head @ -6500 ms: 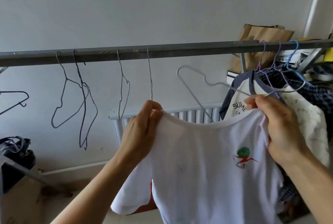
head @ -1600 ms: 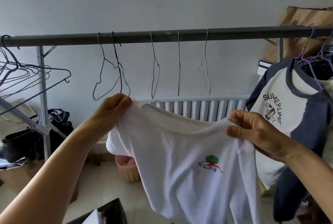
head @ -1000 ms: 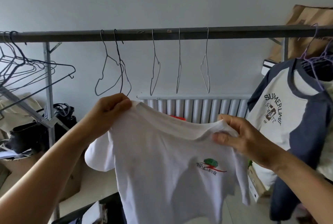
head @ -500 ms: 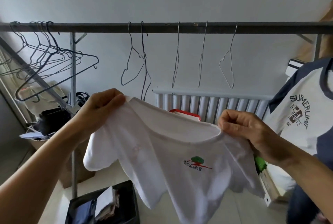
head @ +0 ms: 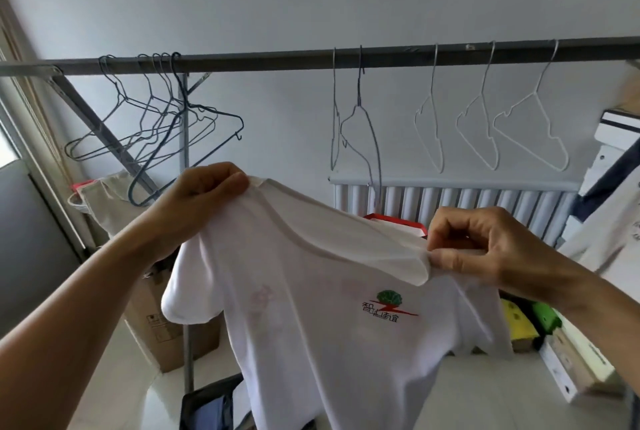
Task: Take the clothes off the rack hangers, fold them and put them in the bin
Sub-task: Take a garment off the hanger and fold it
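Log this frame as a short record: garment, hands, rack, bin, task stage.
garment: white T-shirt, off its hanger, held spread out
hands: left hand grips one shoulder; right hand pinches the other
rack: rail carrying bare wire hangers
bin: dark bin below, partly hidden, some clothes inside
stage: shirt not yet folded

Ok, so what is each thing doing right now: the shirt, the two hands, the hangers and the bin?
white T-shirt: off its hanger, unfolded, held up in the air by its shoulders.
left hand: grips one shoulder of the shirt.
right hand: pinches the other shoulder.
wire hangers: bare, hooked on the rail.
bin: open, with blue cloth inside.
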The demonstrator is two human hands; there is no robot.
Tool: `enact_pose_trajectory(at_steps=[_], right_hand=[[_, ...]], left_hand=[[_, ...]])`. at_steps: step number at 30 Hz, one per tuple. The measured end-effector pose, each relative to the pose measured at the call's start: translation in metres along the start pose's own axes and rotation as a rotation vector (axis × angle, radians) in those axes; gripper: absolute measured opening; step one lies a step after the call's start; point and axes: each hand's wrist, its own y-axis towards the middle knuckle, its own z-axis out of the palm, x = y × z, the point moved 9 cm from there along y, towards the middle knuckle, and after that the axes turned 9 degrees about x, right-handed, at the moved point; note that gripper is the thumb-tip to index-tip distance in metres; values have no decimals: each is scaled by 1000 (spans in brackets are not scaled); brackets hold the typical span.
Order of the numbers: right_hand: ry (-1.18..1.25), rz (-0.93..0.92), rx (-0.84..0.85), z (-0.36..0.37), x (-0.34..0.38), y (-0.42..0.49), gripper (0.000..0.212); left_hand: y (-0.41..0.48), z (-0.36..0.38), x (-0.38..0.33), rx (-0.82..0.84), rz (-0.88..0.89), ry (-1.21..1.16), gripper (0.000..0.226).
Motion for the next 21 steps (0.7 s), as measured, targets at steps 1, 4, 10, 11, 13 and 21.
enact_pose_trajectory(at_steps=[1,4,10,11,13,21], right_hand=[[-18,2,-15,6,1,4,11],[34,2,-48,24,6,15,11],[269,56,-307,29,-6,26,18],[246,93,-324,30,-11,27,19],[288,129,-388,28,-18,28,19],[243,71,-156,32,9,42,10]], left_hand=[[-1,-6,4,0,-1,-2,28],[-7,-23,20,27,-16,-7,32],[-21,-30,47,150,-75,-57,35],[-21,-28,50,163,-89,-36,40],[-22,-26,52,167,-86,-6,48],[-27,-24,36,249,-56,7,23]])
